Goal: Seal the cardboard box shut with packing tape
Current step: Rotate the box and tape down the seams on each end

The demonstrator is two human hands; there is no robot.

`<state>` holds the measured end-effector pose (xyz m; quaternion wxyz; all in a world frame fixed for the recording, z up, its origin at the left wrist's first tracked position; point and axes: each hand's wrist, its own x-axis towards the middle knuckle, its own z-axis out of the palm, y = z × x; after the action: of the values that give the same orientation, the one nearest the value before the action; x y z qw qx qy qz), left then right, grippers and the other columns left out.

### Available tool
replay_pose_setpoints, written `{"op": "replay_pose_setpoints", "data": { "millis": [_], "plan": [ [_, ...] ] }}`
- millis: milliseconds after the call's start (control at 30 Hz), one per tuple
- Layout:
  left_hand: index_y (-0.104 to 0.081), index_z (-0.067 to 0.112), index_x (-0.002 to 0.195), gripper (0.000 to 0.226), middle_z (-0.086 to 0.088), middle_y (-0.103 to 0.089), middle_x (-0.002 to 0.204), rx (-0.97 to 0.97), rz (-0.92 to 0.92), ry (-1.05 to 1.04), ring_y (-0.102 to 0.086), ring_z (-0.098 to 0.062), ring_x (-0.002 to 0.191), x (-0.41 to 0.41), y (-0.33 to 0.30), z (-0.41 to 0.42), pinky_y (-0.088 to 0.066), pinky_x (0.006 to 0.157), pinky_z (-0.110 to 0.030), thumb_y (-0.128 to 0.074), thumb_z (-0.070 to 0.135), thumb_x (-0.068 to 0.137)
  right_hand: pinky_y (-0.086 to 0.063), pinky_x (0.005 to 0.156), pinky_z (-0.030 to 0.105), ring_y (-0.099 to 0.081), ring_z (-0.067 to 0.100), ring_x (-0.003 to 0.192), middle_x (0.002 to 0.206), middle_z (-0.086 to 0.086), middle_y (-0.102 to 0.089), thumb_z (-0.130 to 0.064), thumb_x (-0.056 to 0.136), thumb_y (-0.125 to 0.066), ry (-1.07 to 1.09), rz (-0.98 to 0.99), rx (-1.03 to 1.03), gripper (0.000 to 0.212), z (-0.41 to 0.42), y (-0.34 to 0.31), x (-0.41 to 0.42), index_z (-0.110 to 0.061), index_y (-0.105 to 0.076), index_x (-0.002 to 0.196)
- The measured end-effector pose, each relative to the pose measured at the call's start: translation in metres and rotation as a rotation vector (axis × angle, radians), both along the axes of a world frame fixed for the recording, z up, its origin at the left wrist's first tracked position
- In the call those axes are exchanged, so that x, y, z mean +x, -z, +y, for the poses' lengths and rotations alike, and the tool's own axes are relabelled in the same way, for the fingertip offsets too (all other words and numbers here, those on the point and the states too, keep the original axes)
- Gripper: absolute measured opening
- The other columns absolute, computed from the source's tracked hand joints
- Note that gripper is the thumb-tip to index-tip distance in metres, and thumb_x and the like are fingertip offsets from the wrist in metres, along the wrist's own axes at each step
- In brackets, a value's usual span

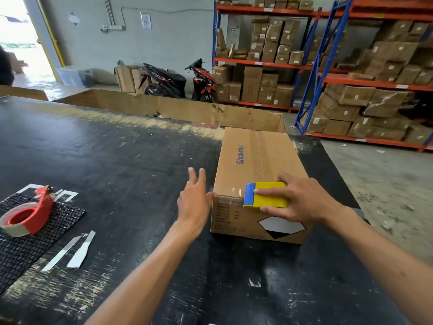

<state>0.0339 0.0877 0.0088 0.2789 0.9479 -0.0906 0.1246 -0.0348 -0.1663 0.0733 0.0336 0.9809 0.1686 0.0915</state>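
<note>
A long brown cardboard box (255, 160) printed "Glodway" lies on the black table (117, 160), flaps closed, with a clear tape strip running along its top seam. My right hand (302, 200) grips a yellow and blue tape dispenser (267, 194) pressed against the box's near top edge; clear tape stretches from it leftward along that edge. My left hand (195, 200) is open with fingers spread, its thumb touching the box's near left corner.
A red tape dispenser (28, 214) with a tape roll rests on a black mesh mat (28, 235) at the left. Two white strips (72, 249) lie beside the mat. A large open carton (178, 109) stands behind the table. Shelving racks (328, 66) with boxes fill the right.
</note>
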Motion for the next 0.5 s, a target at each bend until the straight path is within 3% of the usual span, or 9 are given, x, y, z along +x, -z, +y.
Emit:
{"op": "replay_pose_setpoints", "data": {
  "millis": [67,133,233,300,433,500],
  "plan": [
    [-0.021,0.019,0.156,0.078,-0.009,-0.016,0.164,0.073,-0.001,0.01,-0.035,-0.034,0.142,0.007,-0.005,0.008,-0.041,0.104,-0.055,-0.066,0.033,0.093,-0.021,0.051,0.017,-0.041,0.009,0.066,0.09,-0.01,-0.042,-0.081,0.082,-0.039,-0.007,0.005,-0.006,0.059,0.001,-0.001,0.0,-0.056,-0.058,0.132],
    [-0.021,0.017,0.156,0.076,-0.01,-0.018,0.164,0.139,-0.116,0.099,-0.023,-0.03,0.149,0.011,-0.004,0.012,-0.036,0.11,-0.053,-0.065,0.025,0.094,-0.019,0.051,0.016,-0.041,0.01,0.066,0.09,-0.01,-0.04,-0.08,0.083,-0.043,-0.007,0.009,-0.019,0.057,0.002,-0.002,0.0,-0.055,-0.058,0.131],
    [-0.042,0.004,0.147,0.063,-0.017,-0.038,0.154,0.259,-0.505,0.445,-0.033,-0.032,0.145,0.014,0.007,0.004,-0.033,0.116,-0.048,-0.066,0.01,0.09,-0.018,0.053,0.014,-0.042,0.01,0.068,0.092,-0.01,-0.04,-0.078,0.084,-0.049,0.001,0.016,-0.033,0.054,0.002,-0.004,0.001,-0.057,-0.056,0.133],
    [-0.042,0.003,0.147,0.055,-0.016,-0.039,0.154,0.34,-0.625,0.621,-0.034,-0.028,0.145,0.021,0.018,-0.005,-0.028,0.119,-0.043,-0.059,0.017,0.096,-0.019,0.053,0.014,-0.044,0.011,0.069,0.092,-0.009,-0.04,-0.079,0.084,-0.048,0.001,0.019,-0.042,0.055,0.003,-0.004,0.002,-0.057,-0.055,0.133],
    [-0.027,0.006,0.154,0.056,-0.011,-0.022,0.162,0.348,-0.439,0.675,-0.019,-0.022,0.15,0.04,0.035,-0.013,-0.017,0.123,-0.038,-0.032,0.036,0.106,-0.019,0.053,0.013,-0.044,0.01,0.07,0.092,-0.009,-0.041,-0.079,0.083,-0.047,0.001,0.025,-0.04,0.056,0.003,-0.005,0.003,-0.056,-0.055,0.134],
    [-0.032,0.008,0.153,0.058,-0.01,-0.028,0.16,0.313,-0.376,0.664,-0.028,-0.022,0.147,0.045,0.044,-0.013,-0.02,0.122,-0.036,-0.027,0.042,0.107,-0.019,0.054,0.013,-0.045,0.01,0.071,0.093,-0.008,-0.043,-0.078,0.084,-0.048,-0.003,0.034,-0.044,0.055,0.004,-0.005,0.003,-0.056,-0.054,0.134]
  ]
}}
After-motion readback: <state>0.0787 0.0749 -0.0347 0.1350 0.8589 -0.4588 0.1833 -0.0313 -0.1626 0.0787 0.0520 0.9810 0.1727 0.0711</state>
